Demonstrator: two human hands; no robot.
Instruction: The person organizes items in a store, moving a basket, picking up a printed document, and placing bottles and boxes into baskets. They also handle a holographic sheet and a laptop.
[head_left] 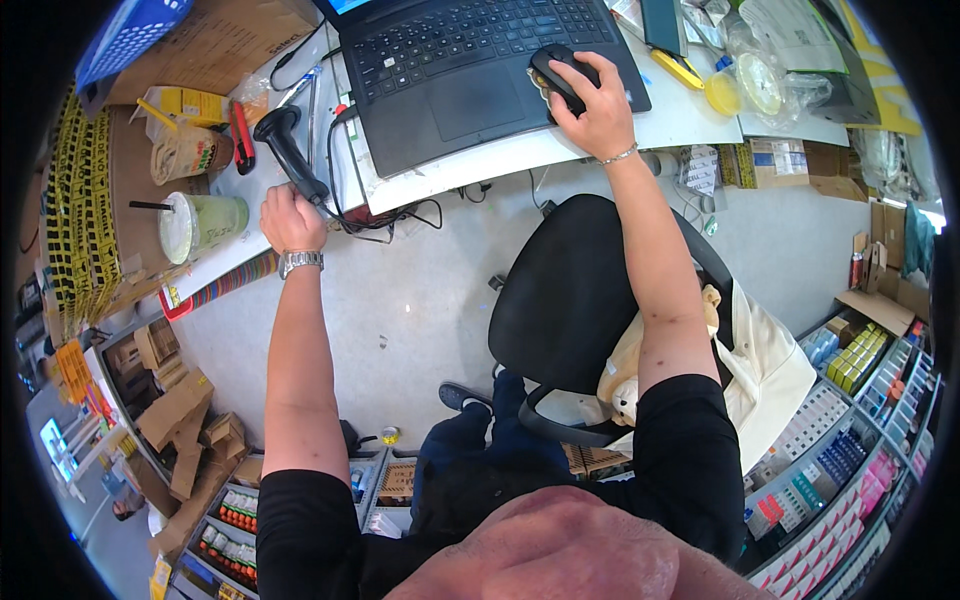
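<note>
My right hand (600, 115) rests over a black computer mouse (562, 80), its fingers wrapped round it. The mouse sits on the right palm rest of an open black laptop (470, 85). At the desk's front edge my left hand (292, 220) is closed, knuckles up, against the lower end of a black handheld barcode scanner (290, 150). What lies under its curled fingers is hidden. The scanner's cable runs off beside the laptop. Left of that hand a lidded plastic cup (205, 225) with a green drink and black straw leans over.
Behind it are an iced-drink cup (185, 152) and a red box cutter (242, 138). A yellow cutter (678, 68) and tape rolls (757, 85) lie right of the laptop. A black chair (560, 290) holds a plush toy and cream bag. Stocked shelves (820, 460) stand at right.
</note>
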